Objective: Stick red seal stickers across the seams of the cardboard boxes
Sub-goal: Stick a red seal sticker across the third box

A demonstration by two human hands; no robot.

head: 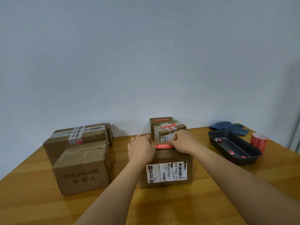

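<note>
A cardboard box (165, 157) with a white shipping label on its front stands in the middle of the table. A red seal sticker (162, 146) lies across its top near the far edge. My left hand (141, 149) rests on the box's top left, fingers at the sticker's left end. My right hand (182, 141) is at the sticker's right end with curled fingertips pinching or pressing it; which one I cannot tell. Two smaller boxes (168, 129) behind it each carry a red sticker on top.
Two boxes at the left: a FOCALLURE box (82, 171) in front, a taped box (76, 137) behind. At the right, a black tray (233, 147) holds red scraps, beside a red sticker roll (259, 141) and a blue cloth (230, 127). Wooden table (40, 208), wall behind.
</note>
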